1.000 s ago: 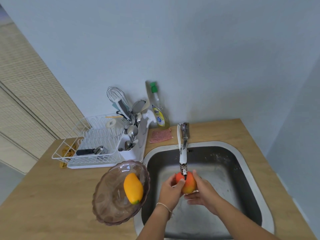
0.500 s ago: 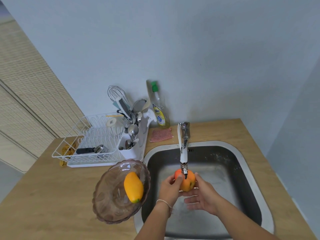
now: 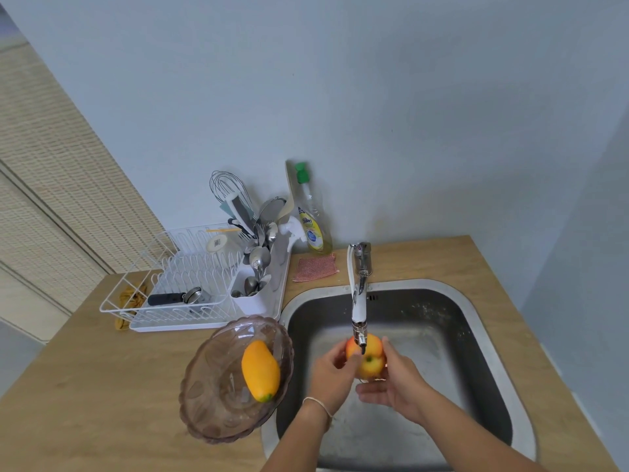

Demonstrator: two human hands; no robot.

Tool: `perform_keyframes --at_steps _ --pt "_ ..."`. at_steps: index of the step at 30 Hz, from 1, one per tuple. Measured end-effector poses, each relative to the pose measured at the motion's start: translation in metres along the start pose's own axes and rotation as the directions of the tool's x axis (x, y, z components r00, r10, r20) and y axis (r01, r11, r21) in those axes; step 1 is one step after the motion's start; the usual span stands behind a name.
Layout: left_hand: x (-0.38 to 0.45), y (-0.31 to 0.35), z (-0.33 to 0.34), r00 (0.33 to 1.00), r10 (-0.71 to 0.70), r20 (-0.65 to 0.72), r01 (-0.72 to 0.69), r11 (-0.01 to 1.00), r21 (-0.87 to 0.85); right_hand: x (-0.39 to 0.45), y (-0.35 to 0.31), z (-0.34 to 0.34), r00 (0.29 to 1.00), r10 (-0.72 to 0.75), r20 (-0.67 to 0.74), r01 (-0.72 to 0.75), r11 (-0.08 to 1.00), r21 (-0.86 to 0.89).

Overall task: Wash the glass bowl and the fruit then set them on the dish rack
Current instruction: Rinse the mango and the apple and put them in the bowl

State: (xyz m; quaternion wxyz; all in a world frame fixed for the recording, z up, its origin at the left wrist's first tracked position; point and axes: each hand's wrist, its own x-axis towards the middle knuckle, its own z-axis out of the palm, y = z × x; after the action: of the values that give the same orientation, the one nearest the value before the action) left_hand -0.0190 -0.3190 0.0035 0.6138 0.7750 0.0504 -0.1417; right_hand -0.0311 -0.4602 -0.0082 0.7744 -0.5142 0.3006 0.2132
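Note:
A red and yellow apple sits just under the tap spout, over the steel sink. My left hand grips its left side and my right hand cups its right side and underside. The tinted glass bowl rests on the wooden counter at the sink's left edge, tilted, with a yellow mango lying inside it. The white wire dish rack stands behind the bowl, at the back left.
The rack holds a dark-handled tool, a cup and a white caddy full of spoons and a whisk. A dish soap bottle stands against the wall, with a pink cloth lying in front of it. A yellow rag lies left of the rack.
The apple has been turned between my hands under the spout; its stem end now faces me. My right hand has shifted up along its right side. Bowl and mango have not moved.

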Motion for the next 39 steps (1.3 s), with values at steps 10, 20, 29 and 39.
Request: perform_keyframes --at_steps 10,20,29,39 --pt "-0.001 -0.004 -0.011 0.989 0.045 -0.140 -0.024 0.989 0.144 0.010 -0.001 0.011 0.997 -0.075 0.029 0.077 0.995 -0.071" --pt "-0.031 0.017 -0.035 0.923 0.357 -0.144 -0.247 0.836 0.490 -0.008 0.014 0.049 0.988 0.007 0.156 -0.018 0.997 0.073" --pt "-0.055 0.017 -0.122 0.829 0.393 -0.399 -0.165 0.852 0.496 -0.025 0.028 0.115 0.945 -0.306 0.114 0.325 0.913 -0.247" --pt "-0.039 -0.025 -0.203 0.842 0.207 -0.498 0.043 0.895 0.444 -0.002 0.040 0.176 0.909 -0.414 0.033 0.368 0.765 -0.528"
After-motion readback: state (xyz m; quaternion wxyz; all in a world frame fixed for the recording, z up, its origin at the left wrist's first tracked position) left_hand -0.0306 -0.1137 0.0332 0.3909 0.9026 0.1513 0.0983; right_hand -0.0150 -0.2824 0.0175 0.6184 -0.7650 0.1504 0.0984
